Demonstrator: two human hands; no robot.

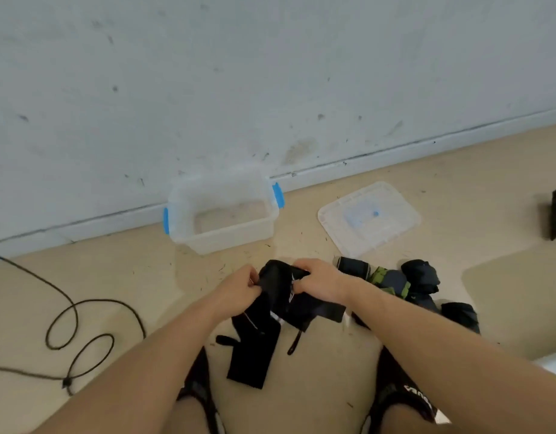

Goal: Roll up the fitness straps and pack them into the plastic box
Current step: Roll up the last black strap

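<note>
Seen from the head camera, a person seated on a tan floor (301,402) works a black strap (270,311) between both hands, just short of an open plastic box (223,214) that stands against the wall (270,73). The left hand (239,288) is curled round the strap's upper left edge, and the right hand (317,281) pinches the bunched top on the other side; both are closed on the fabric, with the start of a roll between them. The rest of the strap hangs down in loose flaps towards the floor between the person's knees, a thin loop dangling from it. It appears soft, light and limp, likely to slump or unwind if released, so the best hold is probably across its full width at the rolled end, thumbs pressing the coil tight while the tail feeds in. The box, with blue clips at either end, looks empty, though its frosted sides blur the inside. Its lid (369,217) lies flat on the floor to the right. Near the right forearm sits a pile of other straps (405,286), dark with some green. A black cable (70,327) loops across the floor at left.
</note>
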